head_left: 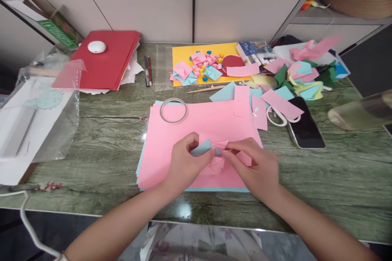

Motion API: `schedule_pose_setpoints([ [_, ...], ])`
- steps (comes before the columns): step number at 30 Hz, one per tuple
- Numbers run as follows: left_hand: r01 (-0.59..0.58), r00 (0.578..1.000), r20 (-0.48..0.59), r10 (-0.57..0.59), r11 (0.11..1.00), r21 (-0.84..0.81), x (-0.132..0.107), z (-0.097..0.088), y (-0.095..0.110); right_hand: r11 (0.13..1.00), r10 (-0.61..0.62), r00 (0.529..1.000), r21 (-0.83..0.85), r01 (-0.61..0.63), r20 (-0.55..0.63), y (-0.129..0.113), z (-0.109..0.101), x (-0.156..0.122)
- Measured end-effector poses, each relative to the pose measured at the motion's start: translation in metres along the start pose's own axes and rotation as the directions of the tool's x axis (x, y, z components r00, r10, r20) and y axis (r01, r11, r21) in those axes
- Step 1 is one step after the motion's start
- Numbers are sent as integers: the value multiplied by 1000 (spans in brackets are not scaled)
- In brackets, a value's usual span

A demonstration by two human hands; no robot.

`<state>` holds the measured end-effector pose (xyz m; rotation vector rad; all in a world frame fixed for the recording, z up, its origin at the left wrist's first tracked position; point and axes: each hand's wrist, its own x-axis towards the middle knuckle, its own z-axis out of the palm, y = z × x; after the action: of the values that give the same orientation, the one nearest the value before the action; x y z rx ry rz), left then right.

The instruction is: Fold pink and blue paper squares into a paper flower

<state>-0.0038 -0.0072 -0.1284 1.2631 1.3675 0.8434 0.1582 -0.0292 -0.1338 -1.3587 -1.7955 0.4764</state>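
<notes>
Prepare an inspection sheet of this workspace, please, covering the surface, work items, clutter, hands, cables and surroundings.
Surface: green wood-patterned table, light glare near its front edge.
Work items: folded paper, pink and blue, in the hands; paper stack, pink on top, beneath them.
Clutter: thin ring on the stack; scissors partly under a pink strip; phone beside them; red folder at back left.
Hands: left hand and right hand both grip the folded paper.
Cables: white cord at front left; its ends are out of sight.
Surroundings: pale panels behind the table.
</notes>
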Motion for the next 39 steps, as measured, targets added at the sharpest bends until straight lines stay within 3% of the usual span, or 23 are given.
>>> schedule_pose_setpoints([
  [5,9,1000,13,-8,996,-84,1,2,-3,988,-156,987,-1,156,-34,1,1,0],
  [9,-34,999,7,35,993,-112,2,3,-4,983,-182,983,42,181,19,2,1,1],
  [14,-46,997,56,55,988,-144,3,1,-6,971,56,984,218,-93,171,1,1,6],
  [18,-16,993,109,35,985,-170,3,0,-8,903,228,928,293,-315,294,3,0,10],
  [23,28,985,173,0,986,-163,3,-1,-8,846,321,864,294,-446,388,4,-4,14],
  [29,-1,980,199,25,993,-117,5,1,-6,803,332,808,304,-513,486,4,-8,16],
  [36,57,978,205,-23,985,-162,5,-3,-6,841,319,867,307,-445,384,9,-9,14],
  [39,61,983,183,-28,982,-179,5,-4,-5,839,341,863,293,-458,372,11,-8,14],
])
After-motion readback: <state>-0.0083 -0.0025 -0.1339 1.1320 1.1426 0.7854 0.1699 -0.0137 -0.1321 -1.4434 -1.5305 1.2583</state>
